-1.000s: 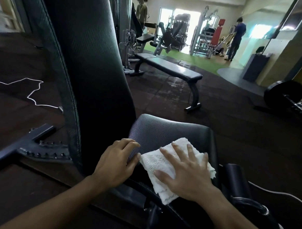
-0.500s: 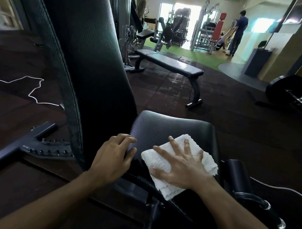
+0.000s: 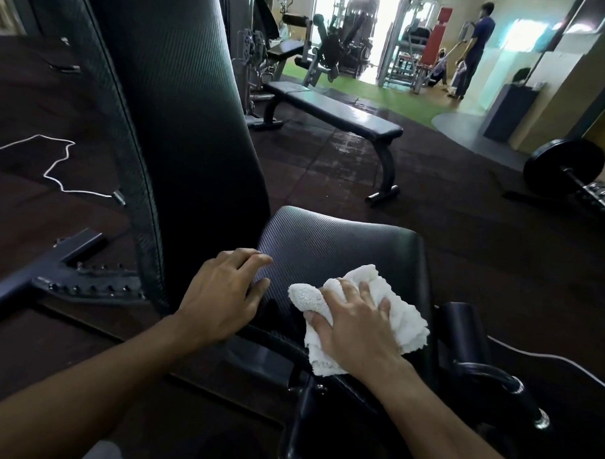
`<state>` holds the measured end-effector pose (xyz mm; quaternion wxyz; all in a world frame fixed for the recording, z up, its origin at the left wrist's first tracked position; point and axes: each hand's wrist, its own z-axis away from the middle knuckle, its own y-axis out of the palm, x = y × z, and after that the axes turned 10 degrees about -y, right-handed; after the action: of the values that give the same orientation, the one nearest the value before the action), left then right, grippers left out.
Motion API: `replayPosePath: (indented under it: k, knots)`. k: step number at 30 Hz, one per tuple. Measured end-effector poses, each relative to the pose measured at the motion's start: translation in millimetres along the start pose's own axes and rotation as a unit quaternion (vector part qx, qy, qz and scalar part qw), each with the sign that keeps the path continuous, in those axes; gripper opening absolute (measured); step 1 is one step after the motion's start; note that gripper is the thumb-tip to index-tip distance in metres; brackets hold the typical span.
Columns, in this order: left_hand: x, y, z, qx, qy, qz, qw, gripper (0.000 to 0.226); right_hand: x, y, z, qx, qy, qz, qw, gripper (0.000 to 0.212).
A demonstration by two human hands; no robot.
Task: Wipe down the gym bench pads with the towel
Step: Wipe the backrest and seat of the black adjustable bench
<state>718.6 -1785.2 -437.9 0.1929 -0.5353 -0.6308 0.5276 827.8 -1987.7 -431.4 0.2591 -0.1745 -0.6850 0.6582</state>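
Note:
A white towel [image 3: 404,318] lies bunched on the black textured seat pad [image 3: 335,244] of an incline bench. My right hand [image 3: 356,320] is on top of it, fingers and thumb gathering the cloth, which folds up over my index finger. My left hand [image 3: 223,295] rests with loosely bent fingers on the seat pad's left edge, by the gap under the tall upright back pad [image 3: 181,122]. It holds nothing.
A flat bench [image 3: 332,110] stands ahead on the dark rubber floor. A barbell plate [image 3: 564,166] lies at right and a white cord [image 3: 56,165] at left. The bench's metal frame [image 3: 52,272] runs left. A leg roller [image 3: 462,327] sits beside the seat. A person [image 3: 477,46] stands far back.
My right hand slid the towel toward the seat's right side and went from flat fingers to gathering the cloth. My left hand stayed at the seat's left edge.

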Motion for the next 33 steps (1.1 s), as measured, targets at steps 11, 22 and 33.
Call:
replayPosePath:
  k: [11,22,33]
  knots:
    - [-10.2,-32.4,3.5,0.078,-0.008,-0.001,0.997,0.046,8.6,-8.5,9.9,-0.031,0.010,0.039,0.999,0.061]
    - [-96.8,-217.0,-30.5,0.223,-0.028,-0.072,0.972,0.057,33.1,-202.1,61.1,0.006,0.030,0.052,0.998,0.067]
    - [-186.5,-400.6,-128.1,0.183,0.024,-0.036,0.982,0.057,41.2,-434.8,87.5,-0.070,0.052,0.089,0.992,0.071]
